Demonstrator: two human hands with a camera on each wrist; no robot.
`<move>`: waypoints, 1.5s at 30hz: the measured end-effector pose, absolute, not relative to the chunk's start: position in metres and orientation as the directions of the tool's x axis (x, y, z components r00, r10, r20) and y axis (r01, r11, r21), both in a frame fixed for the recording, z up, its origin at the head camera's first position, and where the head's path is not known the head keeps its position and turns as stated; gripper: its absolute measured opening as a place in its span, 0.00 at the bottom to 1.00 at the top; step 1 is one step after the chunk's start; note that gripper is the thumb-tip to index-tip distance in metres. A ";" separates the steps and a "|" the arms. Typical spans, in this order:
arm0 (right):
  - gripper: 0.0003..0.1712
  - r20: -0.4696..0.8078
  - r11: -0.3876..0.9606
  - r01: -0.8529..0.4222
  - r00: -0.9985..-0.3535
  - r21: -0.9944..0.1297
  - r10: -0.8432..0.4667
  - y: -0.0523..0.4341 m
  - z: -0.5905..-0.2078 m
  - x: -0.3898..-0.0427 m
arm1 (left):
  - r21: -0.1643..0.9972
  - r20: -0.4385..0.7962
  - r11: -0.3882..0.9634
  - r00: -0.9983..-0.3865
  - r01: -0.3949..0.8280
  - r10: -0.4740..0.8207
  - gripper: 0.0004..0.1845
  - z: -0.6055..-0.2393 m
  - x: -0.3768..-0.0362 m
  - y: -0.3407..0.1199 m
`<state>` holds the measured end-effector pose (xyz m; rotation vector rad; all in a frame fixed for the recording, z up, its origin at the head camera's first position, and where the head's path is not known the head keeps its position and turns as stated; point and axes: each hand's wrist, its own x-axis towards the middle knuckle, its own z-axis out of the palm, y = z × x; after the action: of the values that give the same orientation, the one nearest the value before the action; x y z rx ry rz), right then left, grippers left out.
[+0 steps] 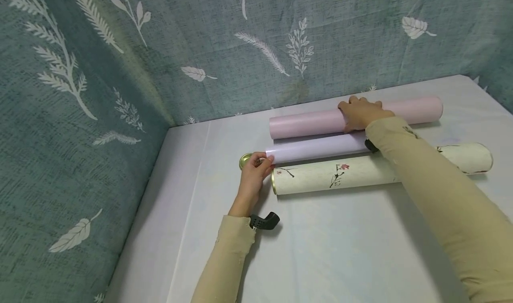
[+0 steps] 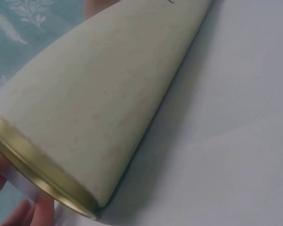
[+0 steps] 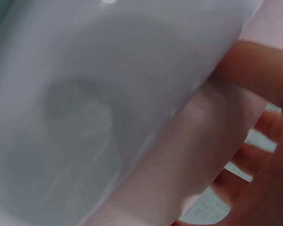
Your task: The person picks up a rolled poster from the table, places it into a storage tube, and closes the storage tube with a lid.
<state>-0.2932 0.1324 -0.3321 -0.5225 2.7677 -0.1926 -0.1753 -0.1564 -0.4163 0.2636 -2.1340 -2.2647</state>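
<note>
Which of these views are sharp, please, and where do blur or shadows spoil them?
Head view: sharp, evenly lit, soft shadows under the cream tube and right hand. Left wrist view: tube fairly clear, fingers blurred. Right wrist view: lilac roll too close, hazy.

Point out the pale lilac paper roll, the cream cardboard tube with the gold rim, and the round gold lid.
Pale lilac paper roll (image 1: pixel 316 147), head view, middle of its length.
Cream cardboard tube with the gold rim (image 1: pixel 360 171), head view, printed side wall.
Round gold lid (image 1: pixel 244 159), head view, visible left edge.
</note>
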 end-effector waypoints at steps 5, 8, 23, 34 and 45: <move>0.36 -0.268 0.918 -0.371 -0.878 -0.140 -0.396 0.136 -0.332 -0.293 | 0.995 -0.098 -0.026 -0.991 -0.096 -0.092 0.14 -0.415 -0.174 -0.156; 0.39 -0.259 0.916 -0.374 -0.879 -0.148 -0.401 0.139 -0.327 -0.293 | 0.997 -0.070 0.037 -0.995 -0.073 -0.071 0.14 -0.413 -0.173 -0.158; 0.43 0.014 0.846 -0.509 -0.858 -0.157 -0.514 0.172 -0.305 -0.250 | 0.945 -0.053 -0.326 -0.996 -0.024 -0.078 0.18 -0.405 -0.174 -0.169; 0.44 0.278 0.793 -0.549 -0.831 -0.265 -0.482 0.183 -0.326 -0.207 | 0.933 -0.094 -0.358 -0.985 -0.036 -0.145 0.21 -0.406 -0.177 -0.171; 0.45 0.489 0.746 -0.583 -0.777 -0.320 -0.397 0.178 -0.355 -0.194 | 0.893 -0.120 -0.448 -0.980 -0.036 -0.161 0.13 -0.406 -0.174 -0.183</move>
<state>-0.1940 0.1775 -0.3546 -0.9706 3.3002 -0.8457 -0.1745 -0.1833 -0.4062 0.2881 -1.6084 -2.5962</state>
